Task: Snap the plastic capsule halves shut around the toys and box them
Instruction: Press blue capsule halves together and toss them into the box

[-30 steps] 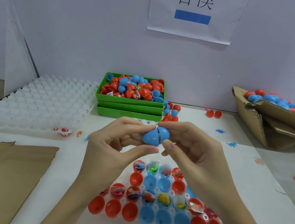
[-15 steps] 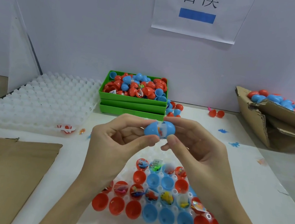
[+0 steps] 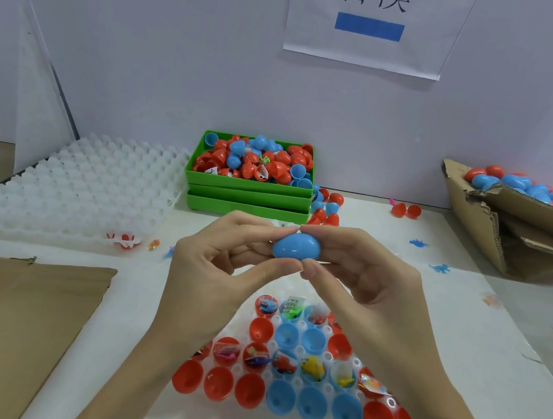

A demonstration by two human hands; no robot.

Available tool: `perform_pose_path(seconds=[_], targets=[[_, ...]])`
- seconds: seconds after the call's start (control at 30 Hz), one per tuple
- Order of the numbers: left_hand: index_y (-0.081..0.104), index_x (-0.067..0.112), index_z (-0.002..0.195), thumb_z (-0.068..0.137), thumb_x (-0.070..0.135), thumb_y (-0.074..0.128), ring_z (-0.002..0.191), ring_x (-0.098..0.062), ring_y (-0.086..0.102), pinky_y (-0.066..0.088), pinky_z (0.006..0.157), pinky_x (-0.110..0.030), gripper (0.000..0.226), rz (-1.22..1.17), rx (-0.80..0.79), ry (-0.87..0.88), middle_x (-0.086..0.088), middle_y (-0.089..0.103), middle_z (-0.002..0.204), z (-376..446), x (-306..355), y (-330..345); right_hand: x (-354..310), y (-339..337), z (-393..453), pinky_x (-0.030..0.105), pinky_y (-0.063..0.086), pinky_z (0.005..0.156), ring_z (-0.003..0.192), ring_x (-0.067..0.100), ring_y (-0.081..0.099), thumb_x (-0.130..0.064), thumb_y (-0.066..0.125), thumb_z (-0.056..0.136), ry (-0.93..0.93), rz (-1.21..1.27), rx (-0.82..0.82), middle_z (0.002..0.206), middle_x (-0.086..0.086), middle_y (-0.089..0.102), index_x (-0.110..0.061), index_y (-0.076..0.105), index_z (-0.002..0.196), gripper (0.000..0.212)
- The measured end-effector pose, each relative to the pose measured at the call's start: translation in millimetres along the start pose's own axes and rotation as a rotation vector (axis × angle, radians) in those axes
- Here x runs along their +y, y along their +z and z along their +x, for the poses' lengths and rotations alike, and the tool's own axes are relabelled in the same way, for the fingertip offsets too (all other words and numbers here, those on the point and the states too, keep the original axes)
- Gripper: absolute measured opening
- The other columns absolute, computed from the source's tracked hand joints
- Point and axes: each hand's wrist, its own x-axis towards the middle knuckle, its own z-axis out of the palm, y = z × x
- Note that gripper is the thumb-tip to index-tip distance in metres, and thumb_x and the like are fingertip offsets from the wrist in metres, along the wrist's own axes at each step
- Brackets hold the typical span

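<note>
A blue capsule (image 3: 295, 246) is held in front of me above the table, its two halves closed together with no gap showing. My left hand (image 3: 216, 271) pinches its left end between thumb and fingers. My right hand (image 3: 360, 277) pinches the right end the same way. Below my hands a white dimpled tray (image 3: 296, 382) holds several open red and blue capsule halves, some with small toys inside. A cardboard box (image 3: 493, 227) at the far right holds several closed red and blue capsules.
A stack of green bins (image 3: 248, 202) full of loose capsule halves stands at the back centre. Empty white dimpled trays (image 3: 74, 186) lie at the back left. A brown cardboard sheet (image 3: 14, 317) covers the near left. Small toys (image 3: 439, 267) are scattered on the table.
The two blue halves, apart with a toy showing between them half a second ago, are now pressed fully together. Both hands stayed in the same place.
</note>
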Motion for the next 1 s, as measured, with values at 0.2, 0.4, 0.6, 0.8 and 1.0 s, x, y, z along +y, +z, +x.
perform_pose_path(seconds=[0.2, 0.4, 0.6, 0.8, 1.0], targets=[[0.058, 0.017, 0.147, 0.091, 0.014, 0.076, 0.11, -0.021, 0.066, 0.054, 0.095, -0.021, 0.059, 0.206, -0.13, 0.127, 0.002, 0.06, 0.124, -5, -4, 7, 2, 3, 1, 0.014, 0.057, 0.083, 0.101, 0.009, 0.075, -0.025, 0.077, 0.087, 0.112, 0.088, 0.109, 0.105, -0.013, 0.078, -0.025, 0.075, 0.113, 0.026], [0.062, 0.017, 0.141, 0.093, 0.032, 0.073, 0.113, -0.006, 0.061, 0.048, 0.102, -0.019, 0.052, 0.502, 0.058, 0.242, 0.011, 0.067, 0.121, -12, -3, 17, 13, 16, -3, 0.029, 0.059, 0.095, 0.112, 0.025, 0.073, -0.035, 0.083, 0.085, 0.47, 0.522, 0.026, 0.116, 0.006, 0.077, -0.023, 0.078, 0.111, 0.029], [0.063, 0.021, 0.139, 0.088, 0.038, 0.075, 0.128, -0.003, 0.062, 0.043, 0.107, -0.014, 0.055, 0.282, 0.006, 0.127, 0.018, 0.072, 0.128, -6, 1, 8, 14, 12, 0, 0.035, 0.048, 0.11, 0.139, 0.028, 0.055, -0.026, 0.061, 0.105, 0.554, 0.997, -0.215, 0.145, 0.015, 0.061, -0.006, 0.062, 0.14, 0.04], [0.071, 0.019, 0.126, 0.085, 0.025, 0.082, 0.135, -0.018, 0.059, 0.047, 0.111, -0.028, 0.042, 0.145, -0.043, 0.146, 0.012, 0.069, 0.135, -4, 1, 5, 16, 17, -3, 0.039, 0.045, 0.113, 0.135, 0.026, 0.057, -0.02, 0.057, 0.108, 0.639, 1.234, -0.307, 0.137, 0.014, 0.064, 0.0, 0.06, 0.14, 0.039], [0.072, 0.024, 0.122, 0.086, 0.033, 0.078, 0.126, -0.024, 0.065, 0.052, 0.105, -0.03, 0.037, 0.075, -0.049, 0.106, 0.007, 0.074, 0.123, -7, 2, 8, 15, 21, -5, 0.037, 0.046, 0.112, 0.128, 0.021, 0.062, -0.019, 0.062, 0.103, 0.612, 1.259, -0.287, 0.132, 0.011, 0.067, 0.0, 0.065, 0.135, 0.037]])
